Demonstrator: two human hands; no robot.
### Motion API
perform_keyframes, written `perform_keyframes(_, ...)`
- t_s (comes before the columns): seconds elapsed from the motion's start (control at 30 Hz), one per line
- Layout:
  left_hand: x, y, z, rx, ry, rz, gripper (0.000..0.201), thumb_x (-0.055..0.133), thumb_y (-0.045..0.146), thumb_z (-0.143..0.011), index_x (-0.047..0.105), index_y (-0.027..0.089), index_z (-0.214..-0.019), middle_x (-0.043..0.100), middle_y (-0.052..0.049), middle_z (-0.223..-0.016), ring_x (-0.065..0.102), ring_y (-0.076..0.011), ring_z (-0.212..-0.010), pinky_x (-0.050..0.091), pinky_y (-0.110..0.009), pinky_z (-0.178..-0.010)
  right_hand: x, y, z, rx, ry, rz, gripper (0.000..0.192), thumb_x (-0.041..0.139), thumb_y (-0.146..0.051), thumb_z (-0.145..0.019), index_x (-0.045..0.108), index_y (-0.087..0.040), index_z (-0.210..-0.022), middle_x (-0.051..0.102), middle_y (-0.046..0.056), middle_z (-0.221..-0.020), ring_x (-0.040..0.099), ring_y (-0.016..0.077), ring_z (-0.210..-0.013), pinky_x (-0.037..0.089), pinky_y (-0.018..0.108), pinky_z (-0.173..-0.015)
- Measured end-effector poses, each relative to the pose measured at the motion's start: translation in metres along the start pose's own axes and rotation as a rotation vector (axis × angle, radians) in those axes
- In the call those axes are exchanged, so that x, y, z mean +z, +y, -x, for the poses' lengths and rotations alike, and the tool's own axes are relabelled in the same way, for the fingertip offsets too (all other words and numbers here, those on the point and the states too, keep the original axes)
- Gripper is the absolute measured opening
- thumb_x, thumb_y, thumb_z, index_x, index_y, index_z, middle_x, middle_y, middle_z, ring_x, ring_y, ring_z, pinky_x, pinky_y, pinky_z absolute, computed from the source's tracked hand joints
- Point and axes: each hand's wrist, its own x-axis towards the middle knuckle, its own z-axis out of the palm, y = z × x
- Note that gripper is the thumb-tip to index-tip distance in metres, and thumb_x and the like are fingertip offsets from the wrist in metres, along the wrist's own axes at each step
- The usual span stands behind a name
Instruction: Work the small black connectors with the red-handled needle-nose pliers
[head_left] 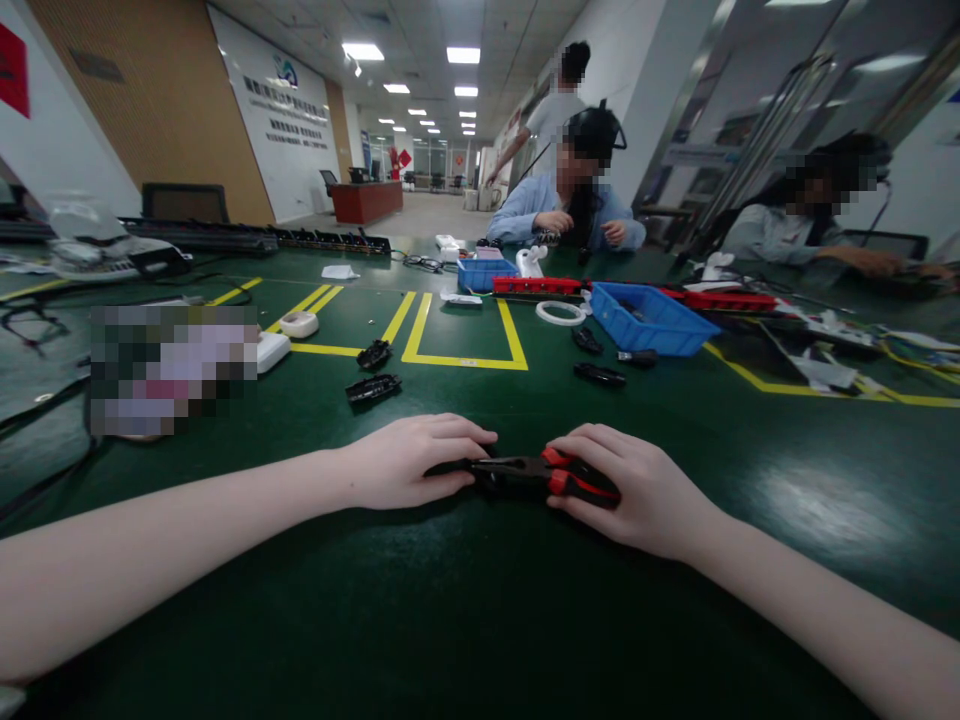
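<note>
My right hand (637, 485) is wrapped round the red and black handles of long-nose pliers (559, 472), whose jaws point left. Between the fingers and thumb of my left hand (420, 460) is a small black part (448, 467), mostly covered by the fingers. The plier tips reach this part at my left fingertips; whether they grip it I cannot tell. Two black plastic parts, one nearer (373, 388) and one farther (374, 354), lie beyond my left hand. More black pieces (600, 374) lie beyond my right hand.
A blue bin (651, 325) with dark parts stands at the back right, near a white ring (561, 314). A smaller blue bin (486, 274) is farther back. Tape rolls (298, 323) and a blurred-out object (172, 370) lie left. Several people, one in a blue shirt (517, 205), are beyond.
</note>
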Motion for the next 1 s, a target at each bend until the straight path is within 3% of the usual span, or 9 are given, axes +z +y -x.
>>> perform_keyframes(0.43,0.0001,-0.0003,0.0002,0.018,0.013,0.005,0.026,0.059,0.018,-0.095,0.062,0.017,-0.121,0.058,-0.014,-0.139,0.057,-0.0252,-0.126,0.049,-0.043,-0.106,-0.0014,-0.0007,0.0008,-0.042,0.049,0.082,0.038,0.065,-0.042,-0.087,0.061,-0.017,-0.115,0.07,0.011,-0.103,0.067,0.023,-0.087,0.058,0.037,-0.073)
perform_keyframes(1.0,-0.0001,0.0007,-0.0005,-0.01,0.003,-0.006,0.024,0.058,0.021,-0.096,0.061,0.017,-0.12,0.059,-0.013,-0.137,0.058,-0.0244,-0.123,0.05,-0.041,-0.103,-0.0016,0.0015,-0.001,-0.075,0.101,0.166,0.039,0.066,-0.043,-0.086,0.061,-0.018,-0.117,0.072,0.011,-0.106,0.067,0.0252,-0.094,0.046,0.044,-0.087)
